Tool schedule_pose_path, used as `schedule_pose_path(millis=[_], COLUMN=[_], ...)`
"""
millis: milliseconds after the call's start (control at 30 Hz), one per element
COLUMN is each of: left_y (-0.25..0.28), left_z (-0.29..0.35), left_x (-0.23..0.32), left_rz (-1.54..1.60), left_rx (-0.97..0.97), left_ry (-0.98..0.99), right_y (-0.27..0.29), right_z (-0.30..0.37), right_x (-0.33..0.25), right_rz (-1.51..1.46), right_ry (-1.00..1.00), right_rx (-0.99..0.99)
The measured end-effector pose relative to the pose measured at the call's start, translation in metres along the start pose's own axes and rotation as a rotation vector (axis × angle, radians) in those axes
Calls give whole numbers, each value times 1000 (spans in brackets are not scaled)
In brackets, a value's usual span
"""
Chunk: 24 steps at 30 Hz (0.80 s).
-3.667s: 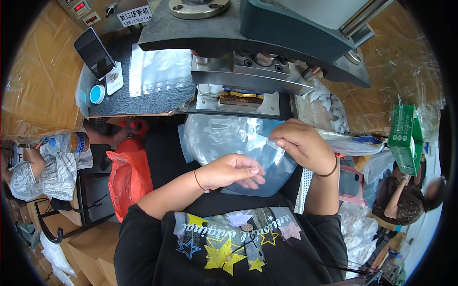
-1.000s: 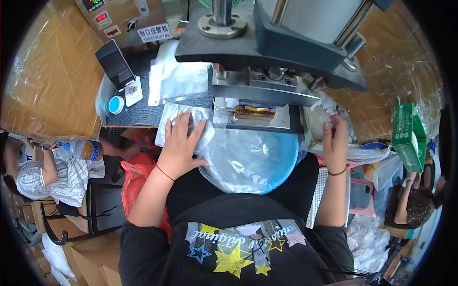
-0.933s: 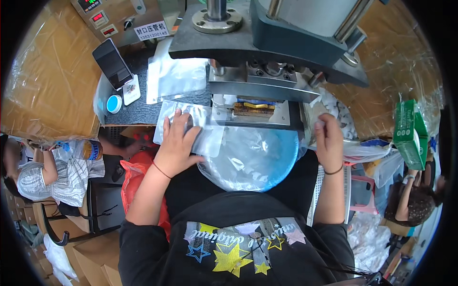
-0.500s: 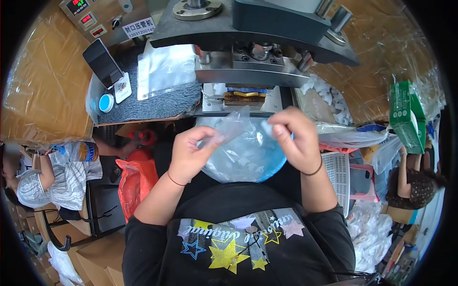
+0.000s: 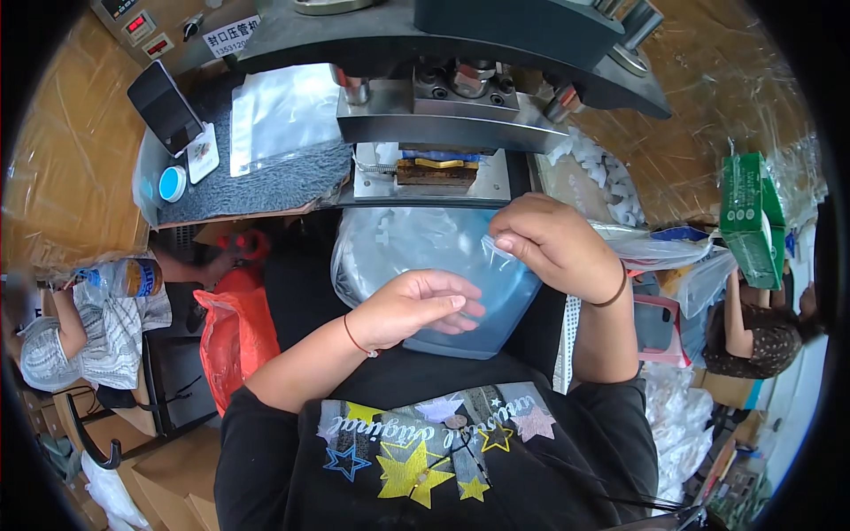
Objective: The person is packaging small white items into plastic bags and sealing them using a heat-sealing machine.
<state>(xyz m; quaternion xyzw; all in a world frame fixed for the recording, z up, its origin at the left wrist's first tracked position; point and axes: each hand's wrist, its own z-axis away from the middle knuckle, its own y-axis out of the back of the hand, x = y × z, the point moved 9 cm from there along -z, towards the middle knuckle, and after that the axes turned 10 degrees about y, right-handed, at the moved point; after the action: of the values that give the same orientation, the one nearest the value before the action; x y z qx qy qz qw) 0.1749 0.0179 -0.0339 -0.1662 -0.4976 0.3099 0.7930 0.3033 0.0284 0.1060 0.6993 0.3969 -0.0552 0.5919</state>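
My right hand (image 5: 560, 252) pinches the top corner of a clear plastic bag (image 5: 474, 341) between thumb and fingers. The bag hangs down in front of my body, its squared lower edge near my shirt. My left hand (image 5: 421, 310) is at the bag's left side, fingers stretched and apart; some fingertips look blurred, and whether they touch the film I cannot tell. Behind the bag sits a heap of clear plastic (image 5: 376, 257). Beyond it stands a press with a metal bar (image 5: 452, 128) over a block with a yellow strip (image 5: 438, 164).
At the back left, a grey cloth (image 5: 274, 190) bears stacked clear bags (image 5: 288, 115), a phone (image 5: 166, 108) and a blue-topped jar (image 5: 173, 183). A red bag (image 5: 232, 332) lies left; a green box (image 5: 753, 221) stands right. White scraps (image 5: 602, 173) lie beside the press. Other people sit at both sides.
My left hand has released the clear film it pinched and moved right and nearer to me, its fingers opening. The right hand has lowered slightly and holds a bag corner. The view has shifted.
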Motion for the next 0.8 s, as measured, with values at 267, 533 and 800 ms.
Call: schedule_pose_path(millis=[267, 533, 800], left_y=[1, 57, 112], left_z=[-5, -6, 15], left_x=[-3, 38, 73], left_rz=[22, 227, 85], left_rx=[-7, 202, 562], left_ry=[10, -129, -419], right_y=[-3, 55, 51], right_z=[6, 88, 98], right_x=[14, 136, 151], right_rz=[30, 857, 672], right_ry=[-92, -692, -688], right_rx=[-89, 48, 289])
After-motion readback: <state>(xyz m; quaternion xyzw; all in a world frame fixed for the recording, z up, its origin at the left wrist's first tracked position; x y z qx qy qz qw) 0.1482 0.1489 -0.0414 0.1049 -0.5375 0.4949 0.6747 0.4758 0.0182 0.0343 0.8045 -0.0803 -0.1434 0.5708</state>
